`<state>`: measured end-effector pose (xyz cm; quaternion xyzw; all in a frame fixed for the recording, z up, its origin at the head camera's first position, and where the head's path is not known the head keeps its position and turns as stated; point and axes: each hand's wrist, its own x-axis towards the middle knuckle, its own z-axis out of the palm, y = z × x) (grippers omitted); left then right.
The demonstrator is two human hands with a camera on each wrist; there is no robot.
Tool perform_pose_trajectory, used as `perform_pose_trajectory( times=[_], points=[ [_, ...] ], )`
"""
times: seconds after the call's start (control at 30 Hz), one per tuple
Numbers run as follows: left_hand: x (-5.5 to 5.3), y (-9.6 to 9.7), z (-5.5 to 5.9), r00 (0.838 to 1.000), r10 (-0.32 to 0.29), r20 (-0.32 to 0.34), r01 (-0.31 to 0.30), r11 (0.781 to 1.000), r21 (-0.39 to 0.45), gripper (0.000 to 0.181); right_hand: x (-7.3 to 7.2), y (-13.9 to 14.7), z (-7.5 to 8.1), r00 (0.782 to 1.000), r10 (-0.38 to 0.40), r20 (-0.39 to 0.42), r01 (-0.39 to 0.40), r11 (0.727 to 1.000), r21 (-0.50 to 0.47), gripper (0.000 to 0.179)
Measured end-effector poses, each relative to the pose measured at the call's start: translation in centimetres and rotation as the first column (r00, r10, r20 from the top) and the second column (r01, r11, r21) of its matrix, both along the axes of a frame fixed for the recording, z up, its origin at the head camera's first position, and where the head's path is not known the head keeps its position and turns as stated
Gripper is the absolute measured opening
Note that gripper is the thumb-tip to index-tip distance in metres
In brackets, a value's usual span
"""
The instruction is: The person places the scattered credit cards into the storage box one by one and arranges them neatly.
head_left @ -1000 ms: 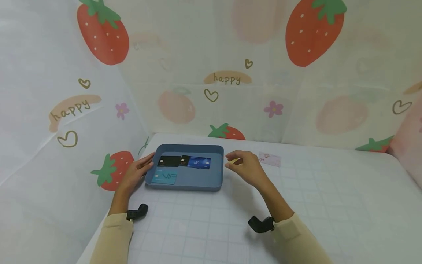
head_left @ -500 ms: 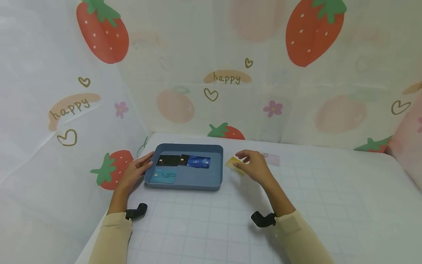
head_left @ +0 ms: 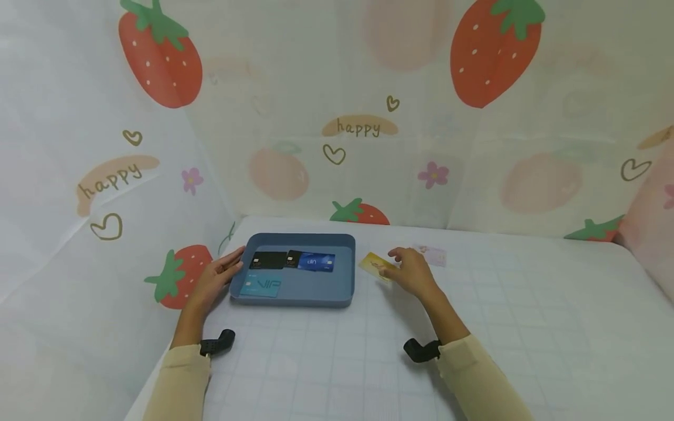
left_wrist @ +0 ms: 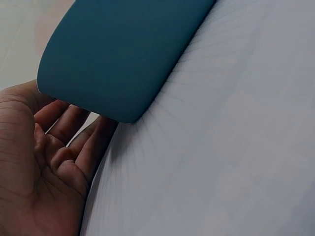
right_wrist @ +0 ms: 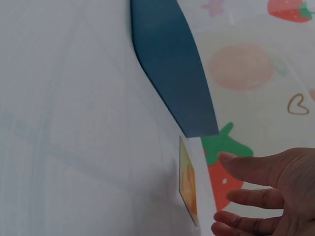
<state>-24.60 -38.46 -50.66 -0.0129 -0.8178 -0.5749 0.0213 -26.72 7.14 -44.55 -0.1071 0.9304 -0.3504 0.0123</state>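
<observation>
A yellow card (head_left: pixel 375 264) lies on the white cloth just right of the blue tray (head_left: pixel 316 303). My right hand (head_left: pixel 415 273) hovers over the card's right end with fingers loosely bent; the right wrist view shows a gap between fingers and card. Alongside the tray's left wall rests my left hand (head_left: pixel 210 282), fingers fairly straight and touching it. Inside the tray lie a teal VIP card (head_left: pixel 261 285), a black card (head_left: pixel 267 261), and a blue card (head_left: pixel 319 262) overlapping another dark card (head_left: pixel 292 259).
Behind my right hand a pale pink card (head_left: pixel 434 256) lies on the cloth. A strawberry-printed sheet (head_left: pixel 295 93) stands as a wall at the back and left. The white gridded cloth (head_left: pixel 316 362) spreads in front of the tray and to the right.
My right hand has shifted right, away from the tray, uncovering the yellow card that it mostly hid before. The left hand and tray stay in place.
</observation>
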Motion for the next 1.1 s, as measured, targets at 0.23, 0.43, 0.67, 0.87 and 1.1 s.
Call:
perform_pose_trajectory(
  times=[0.23, 0.43, 0.67, 0.87, 1.1],
  points=[
    [0.2, 0.1, 0.3, 1.0, 0.004, 0.003, -0.004, 1.0, 0.011, 0.054, -0.3, 0.2, -0.8, 1.0, -0.023, 0.007, 0.023, 0.999, 0.038, 0.053],
    [0.2, 0.1, 0.2, 1.0, 0.006, 0.005, -0.006, 1.0, 0.002, 0.054, -0.6, 0.2, -1.5, 0.998, -0.048, 0.026, 0.047, 0.997, 0.06, 0.055],
    [0.1, 0.0, 0.1, 1.0, -0.002, -0.001, 0.002, 1.0, 0.013, 0.053, -0.9, -0.1, -2.6, 0.997, -0.072, 0.017, 0.07, 0.994, 0.083, 0.055],
    [0.1, -0.1, 0.2, 1.0, -0.011, -0.006, 0.011, 1.0, 0.01, 0.053, -1.1, -0.1, -3.0, 0.995, -0.092, -0.031, 0.094, 0.991, 0.092, 0.052],
    [0.2, -0.1, 0.2, 1.0, -0.002, 0.007, 0.002, 1.0, 0.023, 0.052, -1.1, 0.0, -3.2, 0.995, -0.097, -0.027, 0.099, 0.992, 0.078, 0.047]
  ],
)
